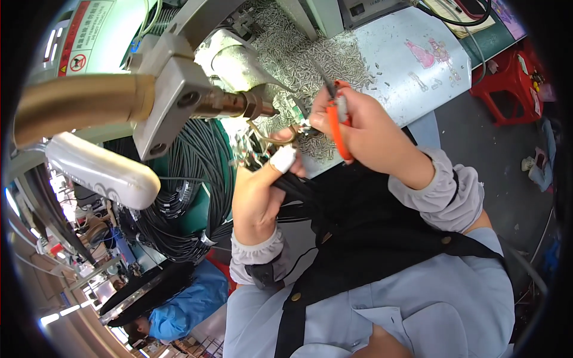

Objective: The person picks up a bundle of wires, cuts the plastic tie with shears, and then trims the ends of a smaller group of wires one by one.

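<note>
My left hand (260, 192), its thumb wrapped in white, is closed round a bundle of black cables (296, 186). Thin coloured wire ends (243, 147) fan out beside its fingers. My right hand (377, 138) grips a pair of orange-handled scissors (335, 126), blades pointing up and away. The fingertips of that hand meet the end of a dark cable close to the left fingers; whether they pinch it is hard to make out. A small green piece (296, 111) shows just beyond them, partly hidden.
A metal machine head with a nozzle (230, 105) juts in from the left. Small metal cut pieces (280, 45) cover much of the bench (400, 65). Coiled black cables (179, 179) lie at left, below a white lamp (101, 170). A red stool (507, 86) stands right; a blue-clad person (191, 304) sits lower left.
</note>
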The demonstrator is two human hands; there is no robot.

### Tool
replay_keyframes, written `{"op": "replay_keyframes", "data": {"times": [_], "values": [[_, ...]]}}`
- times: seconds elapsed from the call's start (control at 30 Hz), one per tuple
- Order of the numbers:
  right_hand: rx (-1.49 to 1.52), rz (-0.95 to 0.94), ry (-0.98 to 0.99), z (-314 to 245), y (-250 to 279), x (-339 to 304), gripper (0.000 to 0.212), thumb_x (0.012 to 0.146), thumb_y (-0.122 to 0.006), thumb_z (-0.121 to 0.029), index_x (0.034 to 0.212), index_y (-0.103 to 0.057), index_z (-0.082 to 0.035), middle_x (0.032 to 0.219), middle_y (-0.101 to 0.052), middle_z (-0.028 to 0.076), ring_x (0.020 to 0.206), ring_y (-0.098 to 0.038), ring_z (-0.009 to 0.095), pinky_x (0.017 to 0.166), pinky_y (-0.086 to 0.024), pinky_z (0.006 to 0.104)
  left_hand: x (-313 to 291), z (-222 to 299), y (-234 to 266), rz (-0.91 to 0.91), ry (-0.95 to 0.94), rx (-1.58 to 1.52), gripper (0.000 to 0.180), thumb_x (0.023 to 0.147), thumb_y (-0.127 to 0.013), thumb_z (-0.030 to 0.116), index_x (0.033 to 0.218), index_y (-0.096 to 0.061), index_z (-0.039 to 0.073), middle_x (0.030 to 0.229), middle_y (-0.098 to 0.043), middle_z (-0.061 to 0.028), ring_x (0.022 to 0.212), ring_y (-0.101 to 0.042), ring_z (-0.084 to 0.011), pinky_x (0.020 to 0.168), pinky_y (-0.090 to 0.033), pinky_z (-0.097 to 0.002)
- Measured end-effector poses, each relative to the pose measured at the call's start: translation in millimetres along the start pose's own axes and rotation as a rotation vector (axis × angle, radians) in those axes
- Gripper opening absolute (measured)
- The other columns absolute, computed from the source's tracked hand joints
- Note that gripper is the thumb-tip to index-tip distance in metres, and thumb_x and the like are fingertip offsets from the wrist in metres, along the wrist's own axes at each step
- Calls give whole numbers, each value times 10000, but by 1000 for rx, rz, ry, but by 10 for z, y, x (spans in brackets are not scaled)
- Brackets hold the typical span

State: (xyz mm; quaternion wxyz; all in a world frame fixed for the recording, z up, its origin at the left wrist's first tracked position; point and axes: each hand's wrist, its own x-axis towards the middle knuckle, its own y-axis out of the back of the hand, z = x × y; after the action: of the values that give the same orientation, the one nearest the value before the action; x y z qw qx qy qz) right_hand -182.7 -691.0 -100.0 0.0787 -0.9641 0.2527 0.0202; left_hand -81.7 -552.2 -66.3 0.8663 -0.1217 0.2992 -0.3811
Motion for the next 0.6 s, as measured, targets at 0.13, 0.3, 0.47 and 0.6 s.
{"op": "replay_keyframes", "data": {"times": [0.13,0.3,0.47,0.6], "values": [[-664,331,337,-31,156,-148,93,824,-553,-86,804,-508,-8,702,-564,32,573,-486,86,523,-376,248,-259,-83,-116,161,-72,102,169,798,-563,20,955,-546,-41,764,-554,-74,608,-515,-155,544,-402,-254],[-790,130,403,-272,-69,-407,75,816,-552,-57,798,-511,2,756,-596,66,594,-507,99,552,-396,260,-406,-248,-62,17,-114,366,136,808,-539,8,934,-547,-42,781,-564,-78,638,-537,-153,567,-428,-257],[-249,-27,174,-90,-44,-397,71,820,-556,-60,817,-529,6,718,-572,61,591,-523,94,531,-404,255,-424,-301,-12,-18,-119,132,147,804,-526,-17,949,-532,-40,758,-568,-77,625,-540,-144,580,-439,-250],[-370,-44,174,-139,-41,-418,71,831,-548,-68,838,-541,2,701,-557,52,596,-540,94,525,-414,243,-475,-385,-41,67,-129,164,165,797,-523,-35,962,-521,-45,741,-567,-79,624,-541,-140,580,-435,-251]]}}
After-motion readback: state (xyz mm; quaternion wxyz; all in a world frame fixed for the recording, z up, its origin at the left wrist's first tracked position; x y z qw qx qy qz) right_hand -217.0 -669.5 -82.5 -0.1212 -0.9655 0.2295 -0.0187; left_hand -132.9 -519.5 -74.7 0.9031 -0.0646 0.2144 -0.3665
